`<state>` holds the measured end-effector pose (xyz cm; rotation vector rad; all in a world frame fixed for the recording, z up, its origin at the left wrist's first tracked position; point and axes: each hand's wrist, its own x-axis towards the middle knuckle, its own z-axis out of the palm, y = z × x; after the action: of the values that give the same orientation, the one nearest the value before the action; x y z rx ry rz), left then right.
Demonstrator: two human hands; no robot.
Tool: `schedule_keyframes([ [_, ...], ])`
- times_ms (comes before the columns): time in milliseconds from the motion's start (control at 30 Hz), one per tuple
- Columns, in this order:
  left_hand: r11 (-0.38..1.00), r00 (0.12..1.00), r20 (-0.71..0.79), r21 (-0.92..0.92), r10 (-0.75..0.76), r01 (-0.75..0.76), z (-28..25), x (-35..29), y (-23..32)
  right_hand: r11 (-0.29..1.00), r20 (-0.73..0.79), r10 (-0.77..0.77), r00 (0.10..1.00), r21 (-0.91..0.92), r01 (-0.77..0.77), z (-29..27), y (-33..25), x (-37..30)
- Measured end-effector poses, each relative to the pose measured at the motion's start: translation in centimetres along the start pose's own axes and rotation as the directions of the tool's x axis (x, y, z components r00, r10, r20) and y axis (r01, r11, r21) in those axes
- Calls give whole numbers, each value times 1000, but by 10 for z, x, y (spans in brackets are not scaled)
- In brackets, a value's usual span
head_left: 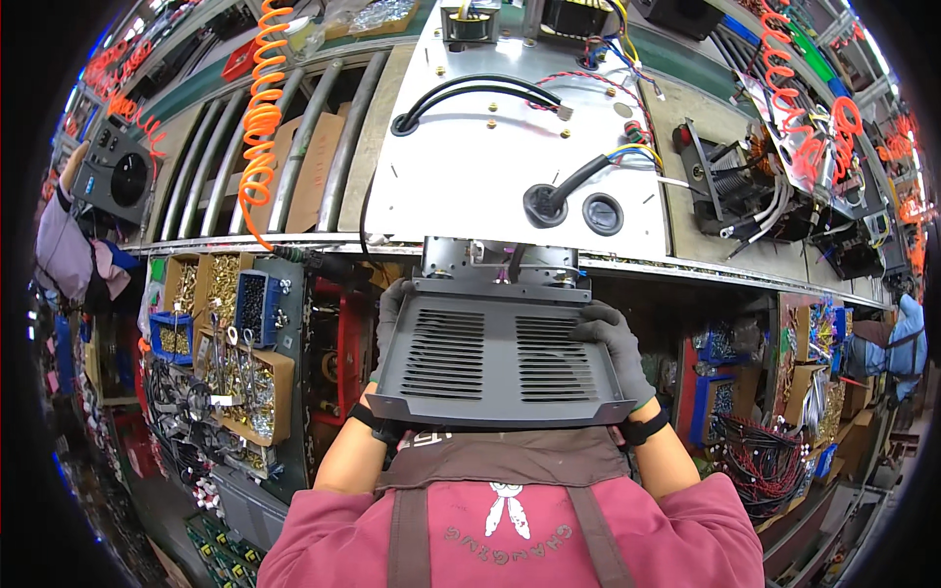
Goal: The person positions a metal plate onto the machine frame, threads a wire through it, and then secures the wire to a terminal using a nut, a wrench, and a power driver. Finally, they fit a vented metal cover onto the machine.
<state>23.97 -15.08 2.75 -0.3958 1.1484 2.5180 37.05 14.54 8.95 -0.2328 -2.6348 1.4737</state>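
Note:
A dark grey sheet-metal panel (500,365) with two columns of louvre slots is held between my gloved hands, close to my chest. My left hand (389,312), in a grey glove, grips its left side; part of that hand is hidden behind the metal. On the other side my right hand (619,345) wraps the right edge, fingers lying over the far corner. Just beyond the panel's far edge, a metal bracket assembly (446,259) with connectors juts from the bench front. Whether the two touch, I cannot tell.
A pale metal plate (441,176) with cables and grommets lies on the bench. Rollers (294,176) and an orange coiled hose (260,127) are left; open wired units (745,176) are right. Screw bins (221,294) stand below left. Other people (74,245) work at both sides.

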Motion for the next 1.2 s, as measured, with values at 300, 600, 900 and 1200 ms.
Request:
schedule_keyframes([
  [300, 746, 971, 213, 628, 110, -222, -11, 33, 12, 993, 52, -109, 993, -35, 111, -26, 2, 37],
  [600, 712, 899, 375, 694, -227, -110, -13, 66, 38, 992, 213, -22, 977, 130, -6, -46, 12, 72],
  [900, 858, 871, 346, 492, -349, 148, -36, 93, 23, 985, 286, 175, 942, -57, -166, -60, 1, 72],
  [1200, 817, 886, 362, 575, -290, 33, -34, 109, 18, 835, -554, -103, 826, -499, -231, -294, -40, 89],
])
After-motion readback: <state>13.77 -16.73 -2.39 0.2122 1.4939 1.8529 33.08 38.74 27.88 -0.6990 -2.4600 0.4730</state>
